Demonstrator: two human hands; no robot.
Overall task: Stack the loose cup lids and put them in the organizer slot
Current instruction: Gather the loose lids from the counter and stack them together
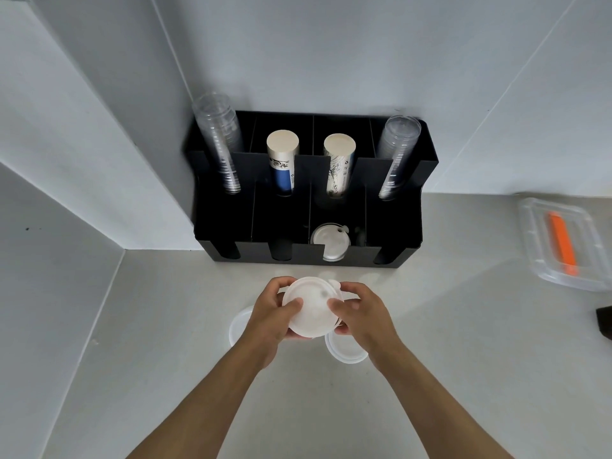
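Both hands hold a stack of white cup lids (313,308) above the counter, in front of the black organizer (390,207). My left hand (270,319) grips the stack's left edge, thumb on top. My right hand (362,314) grips its right edge, thumb on top too. One loose white lid (236,327) lies on the counter under my left wrist, partly hidden. Another loose lid (346,352) lies under my right hand. The organizer's third front slot from the left holds white lids (329,241).
The organizer's back row holds two clear cup stacks (218,144) (397,157) and two paper cup stacks (282,160) (338,164). A clear plastic box (563,243) with an orange item sits at the right. A dark object (604,321) lies at the right edge. Walls close the left and back.
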